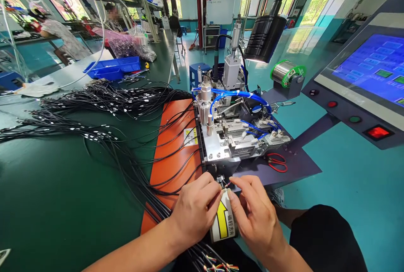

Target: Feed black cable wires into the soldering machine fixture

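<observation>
Wire ends [226, 185] are pinched by left hand [195, 211] and right hand [255, 217] grips at 6 o'clock of fixture [227, 141].

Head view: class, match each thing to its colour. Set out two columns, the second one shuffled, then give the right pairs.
Things:
1 tray
2 scissors
3 mat
4 spool rim

Colours:
a orange
b green
c blue
d red handles

Pairs: 1-c; 2-d; 3-a; 4-b
</observation>
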### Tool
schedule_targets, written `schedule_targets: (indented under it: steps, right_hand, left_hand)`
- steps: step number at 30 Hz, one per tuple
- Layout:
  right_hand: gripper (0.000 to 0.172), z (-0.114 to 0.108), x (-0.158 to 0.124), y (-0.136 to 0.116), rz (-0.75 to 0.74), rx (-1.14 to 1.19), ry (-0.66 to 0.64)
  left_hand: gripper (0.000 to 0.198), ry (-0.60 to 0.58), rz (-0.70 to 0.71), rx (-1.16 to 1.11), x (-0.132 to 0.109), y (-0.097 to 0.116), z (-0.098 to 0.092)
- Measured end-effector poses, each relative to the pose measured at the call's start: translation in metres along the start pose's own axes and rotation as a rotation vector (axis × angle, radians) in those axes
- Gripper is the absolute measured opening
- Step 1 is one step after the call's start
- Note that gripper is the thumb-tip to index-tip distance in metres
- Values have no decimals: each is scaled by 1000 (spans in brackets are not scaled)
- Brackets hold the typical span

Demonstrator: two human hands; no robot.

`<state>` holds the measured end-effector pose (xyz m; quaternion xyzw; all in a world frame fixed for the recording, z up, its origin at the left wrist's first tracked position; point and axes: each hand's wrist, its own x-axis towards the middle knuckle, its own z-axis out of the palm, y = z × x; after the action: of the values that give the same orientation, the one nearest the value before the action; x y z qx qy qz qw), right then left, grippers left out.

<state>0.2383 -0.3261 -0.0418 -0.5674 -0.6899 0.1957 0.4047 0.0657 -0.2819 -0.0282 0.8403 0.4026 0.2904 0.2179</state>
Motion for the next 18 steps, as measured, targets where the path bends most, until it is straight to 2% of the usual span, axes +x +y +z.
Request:
schedule_targets:
  steps: [4, 10, 15, 18]
  right_hand:
    - [30, -2, 3, 0, -24, -48, -104]
    - [31, -9, 5, 7, 75, 55, -4]
    - [29, -10, 6, 3, 35, 96, -11]
    - [25, -10, 8, 0, 64, 118, -35]
  left_hand:
    - [22, -12, 18, 30, 0, 0, 0]
    - [18, 19, -46, -62, 1, -1, 0]
    - [17, 29, -59, -81, 1, 0, -1]
    - [18, 28, -63, -83, 1, 0, -1]
